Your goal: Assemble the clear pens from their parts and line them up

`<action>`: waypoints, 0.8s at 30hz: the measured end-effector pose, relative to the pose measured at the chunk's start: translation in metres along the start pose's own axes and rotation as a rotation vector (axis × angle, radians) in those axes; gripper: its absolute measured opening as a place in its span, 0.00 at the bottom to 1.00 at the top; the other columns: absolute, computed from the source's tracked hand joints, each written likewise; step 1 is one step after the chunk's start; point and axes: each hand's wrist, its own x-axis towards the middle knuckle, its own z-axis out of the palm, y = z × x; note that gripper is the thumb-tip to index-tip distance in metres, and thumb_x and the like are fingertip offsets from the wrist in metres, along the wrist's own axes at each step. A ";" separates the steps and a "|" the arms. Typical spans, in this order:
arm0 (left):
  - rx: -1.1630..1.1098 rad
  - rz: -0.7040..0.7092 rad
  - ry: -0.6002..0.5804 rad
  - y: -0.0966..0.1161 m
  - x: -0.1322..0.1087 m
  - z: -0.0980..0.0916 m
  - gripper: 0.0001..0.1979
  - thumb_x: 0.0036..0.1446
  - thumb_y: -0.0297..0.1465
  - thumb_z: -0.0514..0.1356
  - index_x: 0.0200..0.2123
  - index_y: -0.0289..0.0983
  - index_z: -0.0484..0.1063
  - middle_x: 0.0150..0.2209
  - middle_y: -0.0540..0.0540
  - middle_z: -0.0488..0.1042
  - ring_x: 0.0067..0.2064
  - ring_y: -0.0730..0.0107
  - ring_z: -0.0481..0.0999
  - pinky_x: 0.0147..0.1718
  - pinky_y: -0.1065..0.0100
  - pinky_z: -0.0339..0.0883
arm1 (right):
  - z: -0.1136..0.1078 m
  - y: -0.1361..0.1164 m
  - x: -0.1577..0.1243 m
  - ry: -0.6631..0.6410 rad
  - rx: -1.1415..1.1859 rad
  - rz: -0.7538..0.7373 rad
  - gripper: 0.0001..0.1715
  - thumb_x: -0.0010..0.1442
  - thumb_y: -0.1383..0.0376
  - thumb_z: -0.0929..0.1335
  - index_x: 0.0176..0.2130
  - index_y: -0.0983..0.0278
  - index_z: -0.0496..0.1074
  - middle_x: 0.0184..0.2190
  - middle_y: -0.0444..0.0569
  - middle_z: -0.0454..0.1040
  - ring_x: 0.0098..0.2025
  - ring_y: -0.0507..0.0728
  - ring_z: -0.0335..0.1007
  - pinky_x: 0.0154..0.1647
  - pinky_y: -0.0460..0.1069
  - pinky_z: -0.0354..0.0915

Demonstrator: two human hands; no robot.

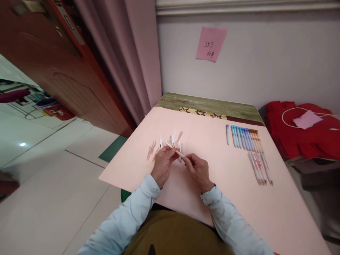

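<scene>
Slender pen piece (180, 153) at risk of slipping

The left hand's (163, 165) fingers were closed on the pale piece, above the tabletop (209, 134) in front of the person; the right hand's (198, 170) fingers looked pinched on its near end. A loose grip or crooked push might have let it slip or bend. Clear pen parts (179, 136) lay just beyond, where a drop could have scattered them. The lined-up pens (240, 138), well apart, seemed safer.

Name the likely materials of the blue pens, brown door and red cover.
Blue pens: probably smooth plastic, judging by their slim, tinted barrels. Brown door: wood or wood-look veneer, I can't tell which; satin sheen, panel lines. Red cover: apparently matt fabric, its edge ruffled.
</scene>
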 end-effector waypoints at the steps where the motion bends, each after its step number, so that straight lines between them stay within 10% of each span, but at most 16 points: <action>1: 0.005 0.004 0.004 0.000 0.000 0.000 0.11 0.47 0.32 0.71 0.31 0.34 0.73 0.33 0.46 0.78 0.36 0.70 0.76 0.44 0.64 0.70 | 0.000 0.000 0.000 -0.006 -0.002 -0.005 0.18 0.65 0.53 0.65 0.33 0.62 0.76 0.22 0.43 0.74 0.23 0.51 0.68 0.26 0.44 0.62; 16: 0.154 0.074 0.073 -0.006 -0.004 0.009 0.17 0.44 0.34 0.72 0.36 0.34 0.74 0.35 0.45 0.79 0.34 0.70 0.76 0.39 0.66 0.69 | -0.010 -0.009 -0.006 0.103 -0.289 -0.172 0.09 0.63 0.60 0.68 0.35 0.62 0.75 0.30 0.46 0.77 0.30 0.51 0.73 0.31 0.45 0.62; 24: 0.539 0.020 -0.225 -0.040 -0.040 0.006 0.09 0.53 0.36 0.66 0.34 0.37 0.76 0.33 0.45 0.79 0.29 0.71 0.74 0.30 0.70 0.67 | -0.117 0.029 -0.025 0.498 -0.542 0.210 0.16 0.60 0.53 0.67 0.33 0.62 0.77 0.27 0.46 0.77 0.27 0.55 0.70 0.29 0.48 0.58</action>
